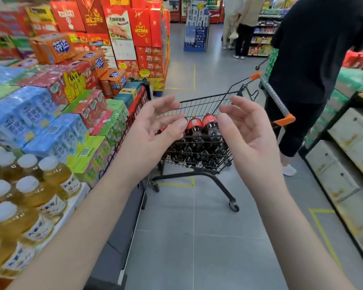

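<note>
At the lower left of the frame the tea bottles [29, 197] stand in rows with white caps, and your left forearm passes close beside them. Above them, drink cartons [36, 114] are stacked up into the upper left. Swing that elbow outward and you could knock a bottle or carton off the display.

Your left hand [153, 130] hangs at mid-frame, palm inward, fingers loosely spread and holding nothing. Your right hand [247, 132] faces it, equally relaxed and empty, with a gap between the two.

In that gap, beyond your hands, sits the cart [205, 101] on the floor [197, 237]. Its long axis runs across the frame, nose towards the display on the left and handle [275, 97] to the right. The cola bottles [210, 130] fill its basket, packed together, long axes about upright, red caps towards the top of the frame; the wire hides their exact lean.

Reach in from here and three things look risky to me:
- a smooth bottle body may slip from a loose grip
- pulling one bottle out may tip its neighbours
- leaning on the rim may roll the cart on its castors

At the right the person in black [314, 49] stands just beside the handle, with a shelf [344, 174] behind, so a rolling cart would likely bump them
</note>
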Tool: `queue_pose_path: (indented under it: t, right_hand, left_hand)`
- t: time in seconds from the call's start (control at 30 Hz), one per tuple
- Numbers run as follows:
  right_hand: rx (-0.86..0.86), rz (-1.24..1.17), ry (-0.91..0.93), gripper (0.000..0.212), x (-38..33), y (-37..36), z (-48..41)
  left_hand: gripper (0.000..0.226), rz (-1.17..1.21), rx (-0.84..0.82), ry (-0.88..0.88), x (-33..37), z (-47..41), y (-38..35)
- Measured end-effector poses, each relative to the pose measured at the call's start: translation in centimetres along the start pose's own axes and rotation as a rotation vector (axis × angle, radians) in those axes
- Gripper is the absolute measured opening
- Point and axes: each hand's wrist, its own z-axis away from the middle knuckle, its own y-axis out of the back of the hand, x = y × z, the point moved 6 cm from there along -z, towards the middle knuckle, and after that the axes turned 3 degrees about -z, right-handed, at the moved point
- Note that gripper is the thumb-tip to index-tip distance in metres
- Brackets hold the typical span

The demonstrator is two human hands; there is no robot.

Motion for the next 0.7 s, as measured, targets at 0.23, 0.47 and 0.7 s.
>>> queue_pose_path:
  t: [0.23, 0.47, 0.7]
  right_hand:
    - [-0.005, 0.022, -0.037, 0.049, 4.6, -1.0, -7.4]
    - [0.020, 0.113, -0.056, 0.045, 9.2, -3.8, -15.6]
    - [0.063, 0.162, -0.087, 0.055, 12.4, -6.5, -22.8]
  left_hand:
    - [0.060, 0.033, 0.010, 0.021, -3.8, -8.1, 0.2]
    - [0.061, 0.077, -0.012, 0.020, -8.6, -17.8, 3.0]
    - [0.059, 0.115, -0.101, 0.039, -13.1, -26.7, 4.8]
